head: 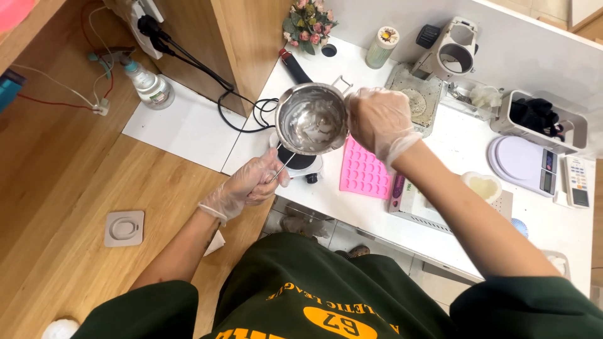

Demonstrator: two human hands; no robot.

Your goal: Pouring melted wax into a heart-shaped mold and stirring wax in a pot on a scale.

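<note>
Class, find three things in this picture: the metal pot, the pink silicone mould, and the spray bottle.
metal pot (312, 119), head view, on its coated inner bottom.
pink silicone mould (365, 172), head view, on the middle of its grid of cavities.
spray bottle (151, 86), head view, on its clear body.

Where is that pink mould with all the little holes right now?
The pink mould lies flat on the white table, just right of the small hot plate and below the right hand holding the metal pot.
</note>
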